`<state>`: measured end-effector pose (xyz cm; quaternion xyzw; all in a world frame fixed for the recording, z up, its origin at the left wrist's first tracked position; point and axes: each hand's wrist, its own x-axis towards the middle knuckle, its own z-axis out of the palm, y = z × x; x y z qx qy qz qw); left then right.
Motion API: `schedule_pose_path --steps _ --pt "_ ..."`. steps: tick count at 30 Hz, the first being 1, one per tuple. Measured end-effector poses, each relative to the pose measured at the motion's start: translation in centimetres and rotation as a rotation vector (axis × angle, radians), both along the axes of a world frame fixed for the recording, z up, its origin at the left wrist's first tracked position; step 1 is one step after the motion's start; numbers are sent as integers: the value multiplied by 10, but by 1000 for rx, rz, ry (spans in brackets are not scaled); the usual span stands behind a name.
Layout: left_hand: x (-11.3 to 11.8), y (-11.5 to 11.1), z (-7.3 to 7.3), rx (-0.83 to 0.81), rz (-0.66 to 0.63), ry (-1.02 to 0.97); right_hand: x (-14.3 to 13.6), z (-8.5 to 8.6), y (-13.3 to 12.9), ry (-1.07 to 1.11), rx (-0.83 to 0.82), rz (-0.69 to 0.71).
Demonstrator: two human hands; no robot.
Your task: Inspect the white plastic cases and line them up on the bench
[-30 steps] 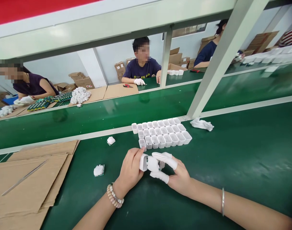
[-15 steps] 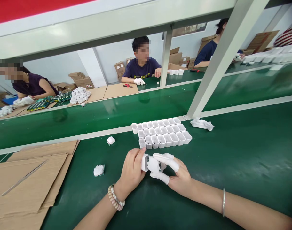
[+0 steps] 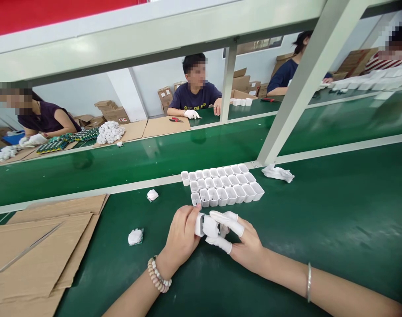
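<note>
My left hand [image 3: 182, 232] is closed around a small white plastic case [image 3: 198, 225], its open end turned to the right. With white finger cots on, my right hand [image 3: 248, 244] grips a circuit board with a white pad [image 3: 210, 226] at the mouth of that case. Most of this board is hidden by the pad and fingers; how far it sits inside, I cannot tell. Just beyond my hands stand rows of open white cases [image 3: 222, 197]. Two more padded circuit boards, one near [image 3: 135, 237] and one farther off [image 3: 152, 195], lie to the left.
Cardboard sheets [image 3: 19, 281] with a thin metal strip [image 3: 31, 247] lie at left. A crumpled white cloth or glove [image 3: 278, 173] rests near the foot of a slanted post [image 3: 306, 88]. Several co-workers sit across the green conveyor [image 3: 148, 156], one with pliers [image 3: 176, 119] nearby.
My hands, the case and the board stay almost in place. Across the conveyor, a co-worker's bare hand has lowered slightly, and a person at far right has leaned into view.
</note>
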<state>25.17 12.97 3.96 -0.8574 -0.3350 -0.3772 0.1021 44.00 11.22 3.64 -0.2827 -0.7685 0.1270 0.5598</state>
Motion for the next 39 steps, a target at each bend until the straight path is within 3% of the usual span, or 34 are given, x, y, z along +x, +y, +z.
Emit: schedule_pose_path --steps 9,24,33,39 --pt "1 0 1 -17 -12 6 3 -5 -1 30 -149 -50" --pt "-1 2 -8 -119 52 -77 2 -2 0 -146 125 -75" --pt "3 -2 -3 -155 16 -74 -2 -7 -2 -319 160 -76" --pt "4 -3 -9 -203 -41 -109 -3 -11 -3 -395 116 -33"
